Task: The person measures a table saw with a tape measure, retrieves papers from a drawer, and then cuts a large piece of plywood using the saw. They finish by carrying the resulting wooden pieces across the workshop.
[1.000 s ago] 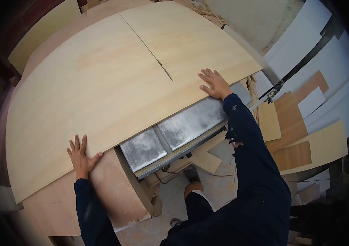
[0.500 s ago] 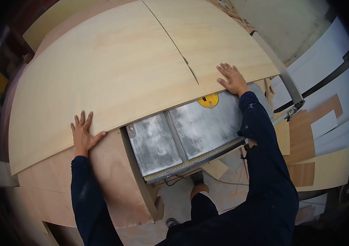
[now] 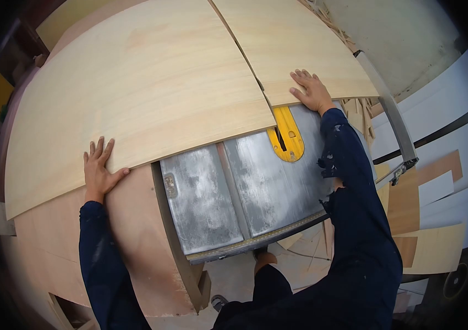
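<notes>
A large pale plywood sheet (image 3: 135, 82) lies over a table saw (image 3: 269, 187) and the wooden side table. A cut line splits it fully, leaving a narrower plywood piece (image 3: 294, 49) on the right, its near edge set further forward. My left hand (image 3: 100, 171) rests with fingers spread on the near edge of the wide piece. On the narrow piece's near edge, my right hand (image 3: 312, 91) lies flat with fingers stretched. Between them shows the yellow throat plate (image 3: 288, 137) with its dark slot. The saw blade is mostly hidden at the cut.
A metal rip fence (image 3: 390, 115) runs along the narrow piece's right side. The wooden side table (image 3: 135, 242) adjoins the saw on the left. Offcut panels (image 3: 410, 209) and white sheets (image 3: 454, 121) lie at right. Wood strips (image 3: 333, 25) are piled at the far right.
Both plywood pieces have slid forward, away from me, uncovering more saw top and throat plate. The cut now reaches the near edge, and the two pieces are separate. Both hands have moved with them.
</notes>
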The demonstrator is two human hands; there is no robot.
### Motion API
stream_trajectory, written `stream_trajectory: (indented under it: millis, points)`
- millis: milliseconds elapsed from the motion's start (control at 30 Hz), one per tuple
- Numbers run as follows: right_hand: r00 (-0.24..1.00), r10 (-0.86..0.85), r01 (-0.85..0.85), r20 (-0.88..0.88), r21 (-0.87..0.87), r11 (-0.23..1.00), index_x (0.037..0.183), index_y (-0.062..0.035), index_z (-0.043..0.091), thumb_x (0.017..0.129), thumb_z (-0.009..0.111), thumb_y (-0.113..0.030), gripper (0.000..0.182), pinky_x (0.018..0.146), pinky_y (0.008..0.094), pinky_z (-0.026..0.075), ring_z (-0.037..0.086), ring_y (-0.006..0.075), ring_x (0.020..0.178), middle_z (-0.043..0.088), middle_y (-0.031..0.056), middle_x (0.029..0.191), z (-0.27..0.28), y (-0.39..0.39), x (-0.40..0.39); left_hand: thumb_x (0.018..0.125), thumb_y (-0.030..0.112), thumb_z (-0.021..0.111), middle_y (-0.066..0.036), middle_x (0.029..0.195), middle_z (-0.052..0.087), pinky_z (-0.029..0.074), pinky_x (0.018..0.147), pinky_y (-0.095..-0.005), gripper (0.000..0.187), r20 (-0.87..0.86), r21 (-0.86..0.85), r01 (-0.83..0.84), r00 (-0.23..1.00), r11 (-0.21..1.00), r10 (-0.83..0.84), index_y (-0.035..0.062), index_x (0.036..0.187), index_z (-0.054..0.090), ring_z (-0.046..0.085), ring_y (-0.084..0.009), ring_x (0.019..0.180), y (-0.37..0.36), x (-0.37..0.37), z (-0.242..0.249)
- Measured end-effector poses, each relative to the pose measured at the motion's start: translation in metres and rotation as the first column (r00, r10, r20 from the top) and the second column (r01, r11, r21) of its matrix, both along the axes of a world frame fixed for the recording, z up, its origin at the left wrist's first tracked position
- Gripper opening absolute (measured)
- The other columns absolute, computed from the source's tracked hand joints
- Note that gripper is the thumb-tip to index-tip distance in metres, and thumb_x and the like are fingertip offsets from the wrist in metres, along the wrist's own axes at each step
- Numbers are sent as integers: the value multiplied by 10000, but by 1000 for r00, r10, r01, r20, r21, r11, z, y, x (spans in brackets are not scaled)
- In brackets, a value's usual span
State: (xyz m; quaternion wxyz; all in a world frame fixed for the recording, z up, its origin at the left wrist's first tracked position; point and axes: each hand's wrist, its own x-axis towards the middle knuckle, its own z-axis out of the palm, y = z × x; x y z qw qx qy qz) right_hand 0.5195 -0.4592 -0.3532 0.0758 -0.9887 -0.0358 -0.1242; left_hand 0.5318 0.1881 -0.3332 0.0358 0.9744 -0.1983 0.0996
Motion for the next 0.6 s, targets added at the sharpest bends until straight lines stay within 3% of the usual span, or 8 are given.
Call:
stream_trajectory:
  millis: [233,300,333,400,467,500,567,600]
  points:
    - [1000,13,-13,5,96,995,1347,-126,528,889,553,-476,577,1142,521,200,351,337,1374,460,152,1430,2,-9,13,559,728,702,-128,1482,403,224,1095,-608,1017,39,-2,-7,999,1000,7,208,1405,482,315,-428,1372,2,1,-3]
    - [916,-359,365,177,-3,931,1408,-16,398,848,599,-470,748,1145,546,154,298,355,1396,371,193,1479,4,-17,1,578,776,645,-124,1493,386,218,1097,-606,1054,15,8,-15,1000,1000,15,181,1426,447,302,-415,1382,1,2,-2]
    - [733,-579,602,356,56,797,1428,38,333,829,618,-468,835,1145,551,145,275,370,1403,325,221,1497,1,-23,-4,578,776,645,-124,1493,386,218,1097,-606,1054,24,10,-13,1000,1000,13,181,1426,447,302,-415,1382,1,4,0]
    - [302,-949,875,-90,422,238,1385,236,53,806,664,-398,1054,1113,495,270,308,425,1363,270,377,1435,-2,-68,-11,599,806,593,-125,1503,370,214,1098,-605,1078,11,39,-16,1000,999,15,156,1441,418,286,-409,1390,1,2,0]
    - [209,-928,555,-307,819,-146,1371,218,153,839,639,-414,958,1055,433,377,456,397,1262,366,361,1385,-13,-110,1,601,813,582,-128,1504,367,213,1100,-603,1078,7,39,-21,1000,999,21,156,1440,419,284,-408,1392,-2,2,0]
    - [210,-925,558,-317,816,-153,1371,218,153,839,639,-414,958,1055,433,377,456,397,1262,366,361,1385,-25,-126,1,603,819,572,-131,1505,364,211,1101,-600,1079,-1,33,-21,1000,999,22,155,1440,420,281,-407,1393,-2,2,1]
    - [454,-808,353,-376,908,-224,1360,225,112,869,620,-374,926,1014,382,429,506,406,1196,377,389,1348,-40,-147,9,605,819,571,-133,1506,363,207,1104,-596,1079,-3,34,-23,1000,999,23,155,1441,419,276,-406,1396,-2,2,-1]
    - [373,-863,350,-342,913,-210,1336,219,137,889,600,-342,854,988,386,452,518,383,1190,398,373,1341,-30,-135,12,607,820,570,-134,1506,361,203,1106,-593,1079,-7,32,-18,1000,999,18,155,1443,417,271,-405,1398,-3,3,0]
